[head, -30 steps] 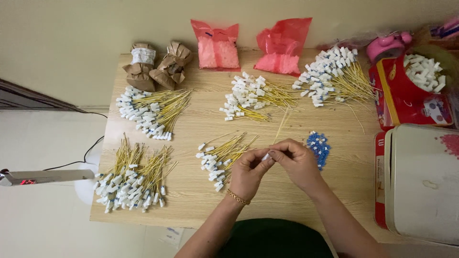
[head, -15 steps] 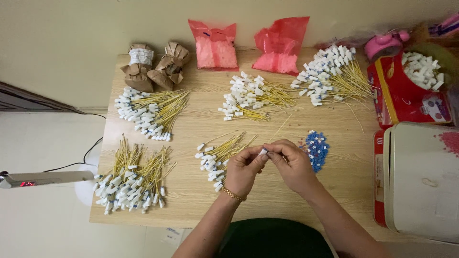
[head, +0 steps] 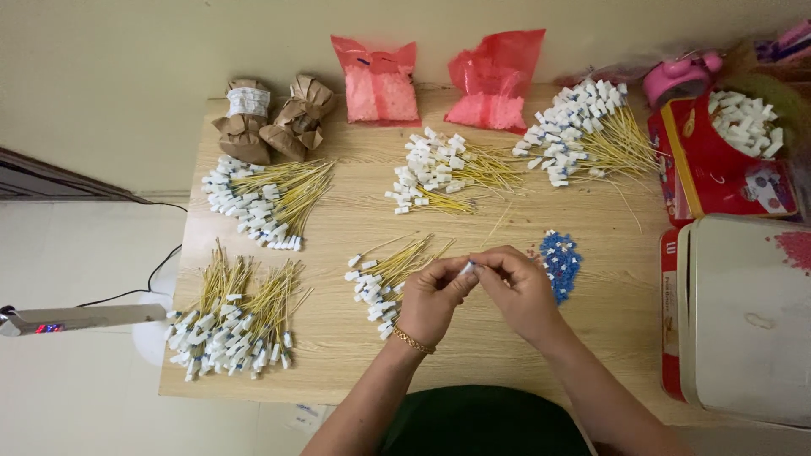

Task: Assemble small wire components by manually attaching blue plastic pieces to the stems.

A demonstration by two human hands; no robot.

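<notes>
The white connector piece (head: 467, 267), a tiny plastic cap on a thin yellow wire, sits pinched between the two hands just above the near middle of the wooden table (head: 355, 215). It looks very light and stiff, small enough to slip or flick away, so the best hold is judged to be by fingertips on the cap's flat sides, with the springy wire left free.

The left hand (head: 432, 297), wearing a gold bracelet (head: 411, 340), is curled nearly closed, thumb and forefinger nipped on the cap. Just left of it lies a small bundle of capped wires (head: 384, 279); further left, near the table's near edge, lies a bigger heap of wires (head: 232, 321).

The right hand (head: 517, 289) meets the left at the cap, fingers drawn together in a tight pinch; whether it also holds a separate bit cannot be told. Just right of it lies a small pile of blue beads (head: 560, 262), and further right stands a white box (head: 748, 317).
</notes>
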